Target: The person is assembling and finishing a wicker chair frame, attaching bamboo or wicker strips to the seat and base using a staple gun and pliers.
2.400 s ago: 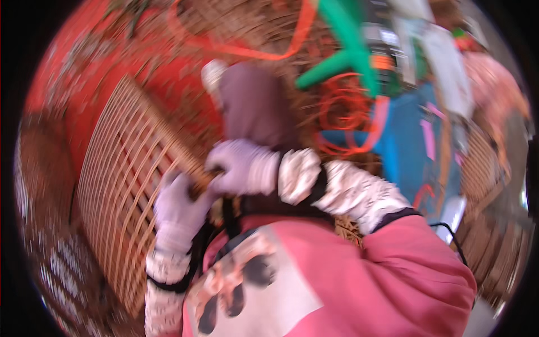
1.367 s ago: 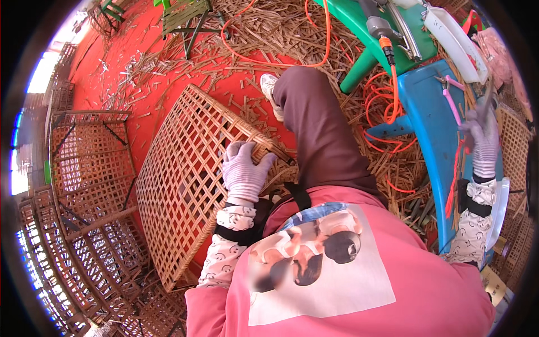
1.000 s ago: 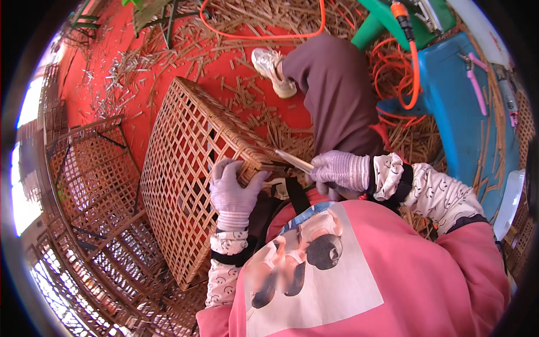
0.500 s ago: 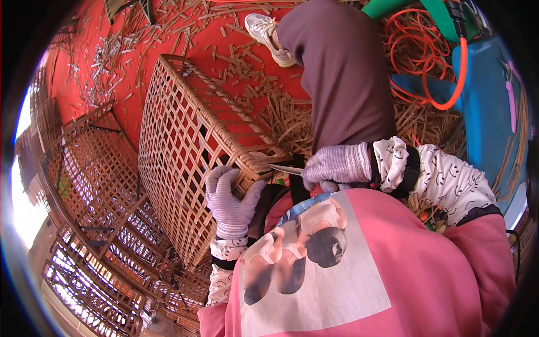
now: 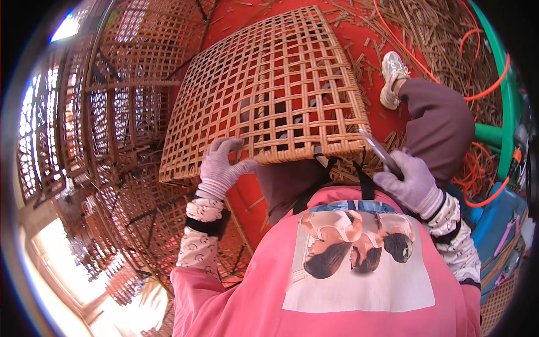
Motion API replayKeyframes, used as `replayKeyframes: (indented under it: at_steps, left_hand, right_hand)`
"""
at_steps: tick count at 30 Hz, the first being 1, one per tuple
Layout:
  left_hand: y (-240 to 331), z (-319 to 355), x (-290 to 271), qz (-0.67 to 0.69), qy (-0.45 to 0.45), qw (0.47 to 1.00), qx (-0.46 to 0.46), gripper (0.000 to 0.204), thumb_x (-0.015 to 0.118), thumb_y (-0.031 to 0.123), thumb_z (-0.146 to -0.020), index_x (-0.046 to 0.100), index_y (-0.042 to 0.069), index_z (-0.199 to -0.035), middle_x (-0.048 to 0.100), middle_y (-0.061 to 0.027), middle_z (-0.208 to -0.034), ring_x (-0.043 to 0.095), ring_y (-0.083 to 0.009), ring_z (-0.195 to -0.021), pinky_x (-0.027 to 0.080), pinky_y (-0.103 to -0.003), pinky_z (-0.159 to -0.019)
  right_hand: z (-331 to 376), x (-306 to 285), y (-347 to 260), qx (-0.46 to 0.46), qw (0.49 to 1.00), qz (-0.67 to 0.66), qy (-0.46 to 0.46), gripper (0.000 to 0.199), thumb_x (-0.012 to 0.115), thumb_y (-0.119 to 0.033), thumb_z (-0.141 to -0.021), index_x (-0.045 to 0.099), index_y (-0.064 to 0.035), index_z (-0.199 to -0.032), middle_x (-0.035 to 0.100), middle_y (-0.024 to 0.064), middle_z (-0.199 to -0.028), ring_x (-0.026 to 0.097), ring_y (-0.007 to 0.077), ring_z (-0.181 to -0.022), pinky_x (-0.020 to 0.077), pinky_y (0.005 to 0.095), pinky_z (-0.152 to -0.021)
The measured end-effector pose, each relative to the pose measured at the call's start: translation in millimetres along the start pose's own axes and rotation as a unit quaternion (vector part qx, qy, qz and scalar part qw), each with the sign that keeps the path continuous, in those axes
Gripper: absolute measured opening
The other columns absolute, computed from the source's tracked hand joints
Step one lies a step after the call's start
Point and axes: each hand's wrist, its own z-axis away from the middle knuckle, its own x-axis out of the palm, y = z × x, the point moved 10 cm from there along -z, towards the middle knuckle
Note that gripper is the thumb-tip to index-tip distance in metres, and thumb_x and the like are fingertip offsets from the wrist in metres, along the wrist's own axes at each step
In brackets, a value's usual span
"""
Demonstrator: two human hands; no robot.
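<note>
Sitting low, with one knee bent out to the right, a person in a pink top has a tan open-lattice wicker frame [image 5: 281,95] slanted across the lap and out over the red floor [image 5: 230,22]. Its near edge, wrapped in cane, lies above the brown trousers [image 5: 435,121], and its top face tilts toward me enough to show the squares of the weave.

At that near edge, toward the left corner, is the left grip [image 5: 227,160], a hand in a pale lilac striped knit glove. Thumb and fingers stand apart in a wide curve, the fingers lying over the lattice; I cannot tell whether they close on the edge. The right grip [image 5: 404,174], gloved alike, is curled firmly round a slim grey metal pointed tool [image 5: 383,150], its tip right by the frame's right near corner. Whether it touches the cane I can't make out.

More brown wicker frames [image 5: 129,101] crowd the left side. Flat brown strips [image 5: 432,33] litter the floor beyond a white shoe [image 5: 392,78], where an orange hose [image 5: 491,94] loops. A blue plastic stool [image 5: 477,230] stands at the right, carrying a pink-handled tool [image 5: 508,236].
</note>
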Motion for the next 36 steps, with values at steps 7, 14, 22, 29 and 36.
replayKeyframes:
  at_steps: [7,14,22,29,36]
  left_hand:
    - [-49,15,-37,-0.056,-0.039,0.997,-0.04,0.066,0.073,0.051,-0.058,0.056,0.013,-0.109,0.052,-0.0118,-0.109,0.052,-0.0293,-0.101,0.043,-0.039,-0.086]
    - [-40,14,-18,-0.094,-0.138,0.985,-0.05,0.049,0.068,0.05,-0.063,0.063,0.008,-0.087,0.061,-0.011,-0.091,0.059,-0.0293,-0.089,0.047,-0.038,-0.077]
    - [-53,75,-99,0.074,0.267,0.958,0.079,0.031,0.07,0.034,-0.066,0.059,0.007,-0.077,0.058,-0.0092,-0.078,0.057,-0.0281,-0.08,0.044,-0.038,-0.075]
    - [-313,156,-9,0.601,0.294,0.622,-0.407,0.055,0.035,0.051,-0.088,0.065,0.004,-0.085,0.061,-0.0052,-0.076,0.053,-0.016,-0.067,0.042,-0.033,-0.069]
    - [-317,148,29,0.591,0.304,0.611,-0.429,0.059,0.039,0.052,-0.087,0.064,0.0,-0.079,0.062,-0.007,-0.075,0.054,-0.0184,-0.072,0.042,-0.032,-0.073]
  right_hand:
    - [-80,79,-101,-0.1,0.959,0.23,-0.131,0.039,0.063,-0.037,-0.073,0.057,-0.0083,-0.099,0.057,0.0149,-0.092,0.056,0.0339,-0.088,0.0448,0.0422,-0.075]
    - [-104,109,-84,-0.037,0.942,0.3,-0.143,0.043,0.068,-0.034,-0.065,0.056,-0.0052,-0.094,0.058,0.0184,-0.088,0.055,0.0358,-0.09,0.0446,0.0415,-0.076]
    - [-95,43,-83,-0.056,0.944,0.323,-0.036,0.043,0.077,-0.019,-0.054,0.059,-0.0009,-0.089,0.057,0.0191,-0.079,0.055,0.0358,-0.078,0.043,0.0406,-0.071]
    - [-108,23,-53,0.078,0.938,0.323,-0.102,0.045,0.08,-0.014,-0.051,0.06,0.0003,-0.089,0.06,0.0184,-0.075,0.059,0.0311,-0.068,0.0469,0.035,-0.067]
    - [-112,39,-125,-0.082,0.923,0.374,-0.036,0.031,0.069,-0.015,-0.063,0.06,-0.0021,-0.09,0.054,0.0158,-0.075,0.054,0.0337,-0.075,0.0431,0.0387,-0.07]
